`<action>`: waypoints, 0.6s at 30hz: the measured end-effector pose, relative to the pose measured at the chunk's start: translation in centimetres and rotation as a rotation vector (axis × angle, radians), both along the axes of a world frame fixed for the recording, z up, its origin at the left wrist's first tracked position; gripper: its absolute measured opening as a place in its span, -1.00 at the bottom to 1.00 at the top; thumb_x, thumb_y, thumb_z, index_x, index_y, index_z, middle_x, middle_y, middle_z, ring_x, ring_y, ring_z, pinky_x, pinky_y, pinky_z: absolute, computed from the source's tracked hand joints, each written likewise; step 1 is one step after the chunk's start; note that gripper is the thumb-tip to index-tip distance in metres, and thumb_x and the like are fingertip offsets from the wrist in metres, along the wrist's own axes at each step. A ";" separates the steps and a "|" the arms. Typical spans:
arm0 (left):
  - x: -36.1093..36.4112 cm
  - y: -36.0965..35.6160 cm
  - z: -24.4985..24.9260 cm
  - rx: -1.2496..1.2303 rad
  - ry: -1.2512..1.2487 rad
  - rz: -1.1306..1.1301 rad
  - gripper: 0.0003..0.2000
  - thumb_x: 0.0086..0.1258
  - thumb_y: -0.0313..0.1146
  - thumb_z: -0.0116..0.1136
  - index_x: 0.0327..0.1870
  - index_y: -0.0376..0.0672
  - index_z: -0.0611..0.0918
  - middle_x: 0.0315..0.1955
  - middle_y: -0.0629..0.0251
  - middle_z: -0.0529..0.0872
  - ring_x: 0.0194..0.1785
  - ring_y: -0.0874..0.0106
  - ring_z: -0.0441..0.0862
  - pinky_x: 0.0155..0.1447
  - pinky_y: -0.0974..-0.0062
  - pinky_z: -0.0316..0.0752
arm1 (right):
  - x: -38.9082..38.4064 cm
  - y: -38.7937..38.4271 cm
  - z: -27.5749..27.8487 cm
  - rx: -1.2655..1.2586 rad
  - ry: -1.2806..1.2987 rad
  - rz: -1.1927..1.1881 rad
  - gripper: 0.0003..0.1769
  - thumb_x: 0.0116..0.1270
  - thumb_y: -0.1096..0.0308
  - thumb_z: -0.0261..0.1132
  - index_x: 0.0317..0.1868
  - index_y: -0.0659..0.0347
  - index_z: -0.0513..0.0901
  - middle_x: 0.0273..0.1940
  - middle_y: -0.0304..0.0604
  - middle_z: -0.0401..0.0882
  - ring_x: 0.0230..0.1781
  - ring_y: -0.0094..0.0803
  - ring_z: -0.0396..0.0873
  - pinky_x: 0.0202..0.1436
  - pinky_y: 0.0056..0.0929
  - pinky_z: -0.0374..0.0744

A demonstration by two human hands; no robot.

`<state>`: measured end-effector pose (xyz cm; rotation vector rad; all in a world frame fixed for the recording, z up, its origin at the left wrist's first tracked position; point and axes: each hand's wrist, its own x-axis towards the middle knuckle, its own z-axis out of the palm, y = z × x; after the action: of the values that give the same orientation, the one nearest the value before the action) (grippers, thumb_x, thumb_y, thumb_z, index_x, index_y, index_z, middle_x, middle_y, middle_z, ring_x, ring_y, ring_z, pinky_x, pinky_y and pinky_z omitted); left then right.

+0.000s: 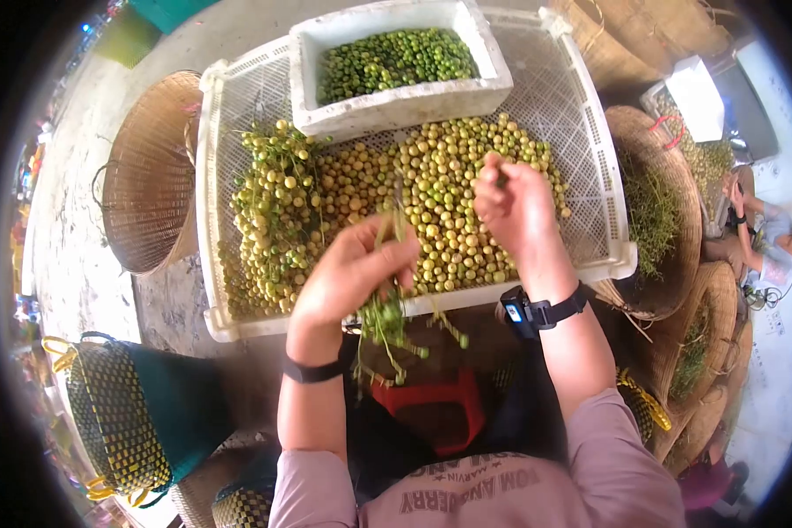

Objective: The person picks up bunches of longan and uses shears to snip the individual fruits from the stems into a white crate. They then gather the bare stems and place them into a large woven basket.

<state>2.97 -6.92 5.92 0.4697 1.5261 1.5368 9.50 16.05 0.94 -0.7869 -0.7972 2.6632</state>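
My left hand [356, 268] is closed round a bunch of thin green stems [385, 330] with small green fruits, which hangs over the near edge of the white plastic tray [590, 176]. My right hand [515, 207] is above the tray with its fingers curled together, and a small dark spot shows between the fingertips; what it is I cannot make out. Beneath both hands lie loose yellow-green round fruits [453, 211]. Fruits still on their stems [277, 207] are heaped at the tray's left side. A white foam box [396, 119] of greener fruits [396, 62] rests across the tray's back.
A woven basket [145, 167] stands left of the tray. To the right, another basket [620, 141] holds stripped stems [647, 216]. A checkered bag [119, 418] sits at lower left. A red stool [431, 400] is under the tray's near edge. Another person [770, 246] is at far right.
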 end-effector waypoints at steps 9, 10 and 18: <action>7.0 -2.6 -2.5 -0.220 0.223 -0.372 -0.80 0.34 -0.26 0.25 -0.30 -0.23 0.62 -0.58 0.38 0.65 -0.46 0.63 0.55 -0.37 0.58 0.42 | -16.0 2.5 5.0 0.900 0.241 -0.170 -0.56 0.42 0.10 0.11 0.12 0.26 0.52 0.27 -0.04 0.40 0.35 -0.30 0.22 0.44 -0.30 0.10; 7.2 -2.9 -2.8 -0.198 0.358 -0.391 -0.80 0.33 -0.27 0.25 -0.29 -0.24 0.62 -0.58 0.36 0.65 -0.46 0.62 0.55 -0.36 0.56 0.43 | -16.4 2.3 4.8 0.987 0.252 -0.167 -0.48 0.46 0.03 0.05 0.19 0.28 0.50 0.37 -0.04 0.32 0.45 -0.29 0.10 0.51 -0.26 -0.02; 6.1 -3.9 -1.9 -0.181 0.132 -0.206 -0.80 0.35 -0.28 0.23 -0.26 -0.26 0.65 -0.54 0.44 0.64 -0.44 0.63 0.57 -0.37 0.59 0.47 | -4.2 -2.9 7.8 1.153 0.181 0.118 -0.67 0.49 0.16 0.05 -0.05 0.21 0.64 -0.04 -0.20 0.62 0.06 -0.43 0.48 0.24 -0.40 0.35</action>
<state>9.10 -10.87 3.97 0.6127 1.6451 1.2182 5.25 13.19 8.71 -0.1745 -2.0143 1.7733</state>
